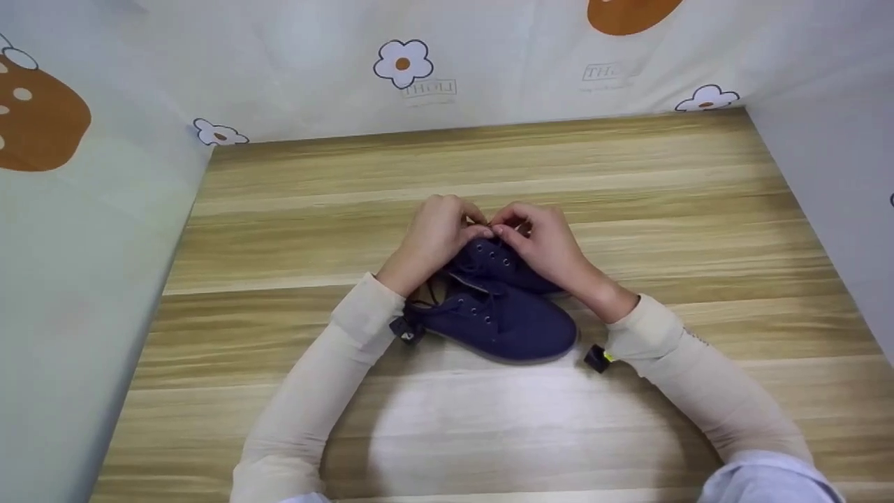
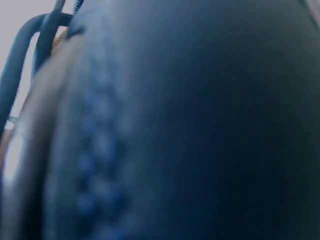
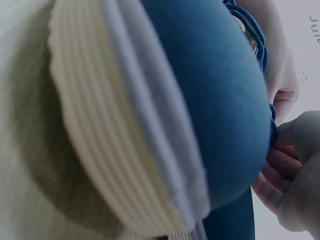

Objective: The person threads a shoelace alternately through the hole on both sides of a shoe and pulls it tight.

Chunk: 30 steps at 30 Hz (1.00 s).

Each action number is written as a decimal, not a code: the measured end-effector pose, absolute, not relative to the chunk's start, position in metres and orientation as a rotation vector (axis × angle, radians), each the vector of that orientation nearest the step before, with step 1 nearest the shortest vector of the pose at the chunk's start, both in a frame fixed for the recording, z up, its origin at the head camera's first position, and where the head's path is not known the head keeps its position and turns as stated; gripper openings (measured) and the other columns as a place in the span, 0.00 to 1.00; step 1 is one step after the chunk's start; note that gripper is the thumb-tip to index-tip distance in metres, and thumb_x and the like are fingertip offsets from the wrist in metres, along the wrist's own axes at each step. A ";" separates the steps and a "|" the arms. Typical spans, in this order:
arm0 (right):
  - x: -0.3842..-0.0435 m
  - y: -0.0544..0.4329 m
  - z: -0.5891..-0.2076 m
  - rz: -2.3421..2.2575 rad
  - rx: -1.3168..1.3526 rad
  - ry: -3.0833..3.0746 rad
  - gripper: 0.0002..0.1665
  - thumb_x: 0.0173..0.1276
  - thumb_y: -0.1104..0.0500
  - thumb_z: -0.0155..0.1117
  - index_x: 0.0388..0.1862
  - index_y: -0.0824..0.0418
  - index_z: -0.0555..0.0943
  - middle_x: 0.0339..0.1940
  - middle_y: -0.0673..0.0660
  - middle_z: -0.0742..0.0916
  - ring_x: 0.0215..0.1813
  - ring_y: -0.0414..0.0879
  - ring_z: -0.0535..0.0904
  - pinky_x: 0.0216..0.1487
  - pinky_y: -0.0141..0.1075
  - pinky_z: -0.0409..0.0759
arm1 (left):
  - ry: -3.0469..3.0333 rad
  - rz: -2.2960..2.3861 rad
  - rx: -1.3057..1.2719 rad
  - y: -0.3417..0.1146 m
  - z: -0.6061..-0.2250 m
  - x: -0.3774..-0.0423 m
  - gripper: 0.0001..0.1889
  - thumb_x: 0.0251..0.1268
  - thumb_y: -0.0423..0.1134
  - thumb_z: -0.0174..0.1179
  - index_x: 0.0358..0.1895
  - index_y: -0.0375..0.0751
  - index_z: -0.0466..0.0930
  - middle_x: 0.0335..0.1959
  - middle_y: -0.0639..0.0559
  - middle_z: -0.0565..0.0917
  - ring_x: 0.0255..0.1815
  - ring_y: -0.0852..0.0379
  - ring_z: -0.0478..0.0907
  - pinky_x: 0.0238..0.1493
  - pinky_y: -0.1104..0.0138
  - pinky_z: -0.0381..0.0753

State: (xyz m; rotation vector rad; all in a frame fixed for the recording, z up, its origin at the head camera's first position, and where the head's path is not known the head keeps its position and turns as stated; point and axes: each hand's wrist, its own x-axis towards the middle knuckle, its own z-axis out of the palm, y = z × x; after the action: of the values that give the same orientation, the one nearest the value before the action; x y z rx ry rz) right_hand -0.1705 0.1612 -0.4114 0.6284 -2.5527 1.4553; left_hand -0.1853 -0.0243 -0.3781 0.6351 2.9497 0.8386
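Two navy lace-up shoes lie side by side, toes to the right. The near shoe (image 1: 531, 328) has its laces tied over the eyelets. Behind it, the far shoe (image 1: 513, 271) is partly covered by my hands. My left hand (image 1: 434, 234) pinches a shoelace at the far shoe's lacing, thumb against forefinger. Close beside it, my right hand (image 1: 548, 244) pinches the dark lace (image 3: 273, 125) too, fingertips almost meeting the left ones. Blurred navy cloth with a stitched seam (image 2: 100, 150) fills the left wrist view. A pale ribbed sole (image 3: 110, 120) shows in the right wrist view.
The shoes rest on a wood-grain table (image 1: 279, 349). Pale flower-printed sheeting (image 1: 300, 70) stands along the back and sides. A small black camera (image 1: 407, 330) on the left wrist touches the near shoe's heel area in view; another black camera (image 1: 597, 358) is by the right cuff.
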 end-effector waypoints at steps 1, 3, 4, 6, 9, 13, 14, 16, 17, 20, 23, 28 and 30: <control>-0.171 0.162 -0.412 1.455 0.628 -2.553 0.05 0.67 0.63 0.67 0.37 0.63 0.86 0.35 0.57 0.91 0.31 0.37 0.81 0.34 0.23 0.77 | 2.934 0.874 0.637 -0.025 -0.378 -0.185 0.11 0.59 0.48 0.69 0.39 0.46 0.91 0.36 0.51 0.91 0.32 0.55 0.82 0.38 0.63 0.79; -0.171 0.163 -0.413 1.456 0.634 -2.556 0.05 0.67 0.62 0.67 0.38 0.63 0.86 0.36 0.57 0.91 0.33 0.39 0.82 0.35 0.24 0.78 | 2.890 0.961 0.646 -0.027 -0.378 -0.186 0.11 0.60 0.47 0.68 0.40 0.46 0.91 0.35 0.49 0.89 0.33 0.54 0.80 0.37 0.66 0.75; -0.170 0.164 -0.413 1.454 0.636 -2.555 0.05 0.66 0.62 0.67 0.38 0.63 0.86 0.37 0.57 0.91 0.34 0.40 0.82 0.36 0.24 0.78 | 2.870 1.000 0.649 -0.027 -0.378 -0.186 0.10 0.61 0.46 0.68 0.40 0.45 0.91 0.33 0.49 0.87 0.33 0.54 0.78 0.36 0.67 0.73; -0.170 0.165 -0.413 1.453 0.646 -2.552 0.05 0.66 0.62 0.68 0.38 0.63 0.86 0.37 0.56 0.91 0.35 0.42 0.83 0.37 0.24 0.78 | 2.841 1.057 0.651 -0.028 -0.377 -0.187 0.09 0.62 0.44 0.68 0.39 0.44 0.91 0.31 0.48 0.84 0.33 0.54 0.76 0.36 0.68 0.71; -0.169 0.165 -0.414 1.443 0.658 -2.552 0.05 0.66 0.62 0.68 0.38 0.63 0.86 0.37 0.56 0.91 0.37 0.42 0.84 0.39 0.25 0.79 | 2.839 1.142 0.645 -0.026 -0.376 -0.187 0.08 0.65 0.41 0.65 0.37 0.41 0.89 0.31 0.47 0.81 0.32 0.54 0.74 0.36 0.69 0.69; -0.168 0.164 -0.414 1.429 0.668 -2.564 0.05 0.66 0.62 0.67 0.38 0.63 0.86 0.36 0.56 0.90 0.38 0.42 0.84 0.40 0.27 0.80 | 2.737 1.478 0.602 -0.025 -0.373 -0.186 0.09 0.71 0.37 0.58 0.40 0.34 0.82 0.35 0.43 0.85 0.29 0.50 0.77 0.34 0.70 0.74; -0.168 0.164 -0.414 1.427 0.667 -2.569 0.05 0.66 0.62 0.67 0.38 0.62 0.86 0.35 0.56 0.90 0.37 0.43 0.84 0.40 0.28 0.80 | 2.666 1.611 0.597 -0.025 -0.371 -0.185 0.09 0.73 0.36 0.55 0.42 0.32 0.79 0.35 0.41 0.86 0.28 0.47 0.78 0.33 0.70 0.76; -0.168 0.165 -0.414 1.418 0.666 -2.582 0.05 0.67 0.62 0.67 0.38 0.62 0.86 0.35 0.56 0.90 0.38 0.43 0.84 0.41 0.29 0.81 | 2.502 1.876 0.587 -0.028 -0.363 -0.185 0.09 0.76 0.35 0.49 0.44 0.32 0.75 0.33 0.39 0.86 0.27 0.43 0.81 0.31 0.67 0.81; -0.168 0.165 -0.414 1.413 0.664 -2.588 0.05 0.67 0.62 0.67 0.39 0.62 0.86 0.35 0.55 0.90 0.38 0.43 0.84 0.41 0.29 0.81 | 2.423 2.000 0.583 -0.030 -0.358 -0.184 0.08 0.77 0.35 0.47 0.44 0.33 0.73 0.31 0.39 0.86 0.27 0.41 0.82 0.31 0.66 0.83; -0.168 0.165 -0.414 1.395 0.660 -2.600 0.05 0.67 0.61 0.67 0.39 0.61 0.86 0.36 0.55 0.91 0.38 0.43 0.85 0.42 0.30 0.81 | 2.287 2.291 0.605 -0.039 -0.342 -0.182 0.07 0.78 0.34 0.45 0.45 0.35 0.71 0.26 0.43 0.85 0.26 0.41 0.83 0.32 0.60 0.86; -0.168 0.164 -0.414 1.384 0.665 -2.591 0.06 0.67 0.61 0.67 0.40 0.62 0.87 0.37 0.56 0.91 0.38 0.44 0.85 0.42 0.30 0.81 | 2.274 2.514 0.616 -0.050 -0.326 -0.177 0.06 0.77 0.33 0.46 0.44 0.35 0.72 0.24 0.47 0.84 0.25 0.46 0.82 0.33 0.59 0.85; -0.168 0.164 -0.415 1.376 0.669 -2.572 0.06 0.67 0.61 0.67 0.40 0.62 0.87 0.37 0.56 0.91 0.36 0.43 0.84 0.40 0.29 0.80 | 2.269 2.818 0.566 -0.069 -0.301 -0.168 0.06 0.77 0.30 0.44 0.42 0.35 0.72 0.26 0.47 0.84 0.27 0.50 0.82 0.38 0.59 0.85; -0.168 0.164 -0.415 1.372 0.673 -2.570 0.06 0.67 0.61 0.67 0.40 0.62 0.87 0.36 0.56 0.91 0.36 0.43 0.83 0.39 0.28 0.79 | 2.246 2.944 0.522 -0.075 -0.292 -0.164 0.06 0.76 0.28 0.44 0.41 0.35 0.72 0.27 0.47 0.84 0.29 0.50 0.82 0.41 0.59 0.85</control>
State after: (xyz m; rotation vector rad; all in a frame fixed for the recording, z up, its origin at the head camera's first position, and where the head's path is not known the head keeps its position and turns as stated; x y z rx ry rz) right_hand -0.1679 0.1636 -0.4150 0.6730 -2.5700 1.3720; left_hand -0.1641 -0.0755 -0.2919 0.5216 2.2463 2.9436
